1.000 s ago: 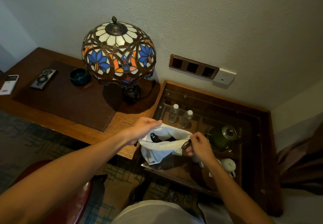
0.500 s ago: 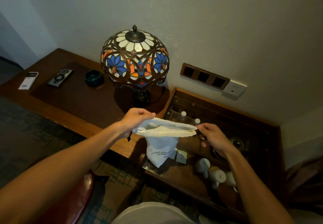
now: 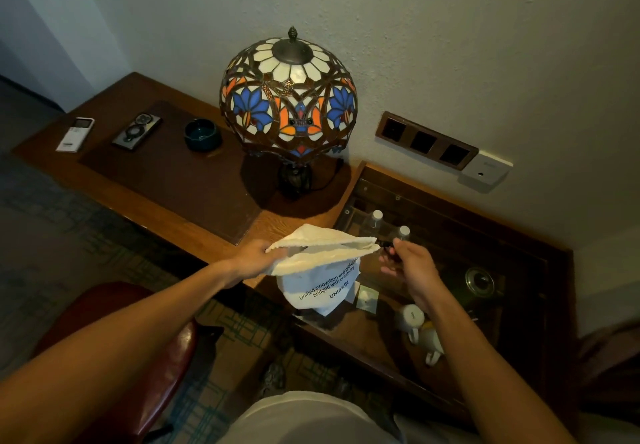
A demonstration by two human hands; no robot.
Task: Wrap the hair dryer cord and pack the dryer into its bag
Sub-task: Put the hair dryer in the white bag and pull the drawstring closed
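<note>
A white drawstring bag [image 3: 322,284] with printed text hangs in the air between my hands, above the desk's front edge. Its cream top hem [image 3: 322,248] is stretched flat and nearly closed. My left hand [image 3: 258,258] grips the left end of the hem. My right hand [image 3: 408,261] pinches a dark drawstring end at the hem's right tip. The hair dryer and its cord are hidden inside the bag.
A stained-glass lamp [image 3: 289,97] stands on the wooden desk [image 3: 173,208] behind the bag. A dark ashtray [image 3: 202,134] and two remotes [image 3: 136,131] lie to the left. A glass-topped cabinet [image 3: 457,270] with bottles, cups and a kettle is on the right. A red chair [image 3: 114,332] is below.
The bag's mouth, open a second ago with the black dryer visible inside, has been pulled shut and flat. Both hands lifted the bag and moved apart.
</note>
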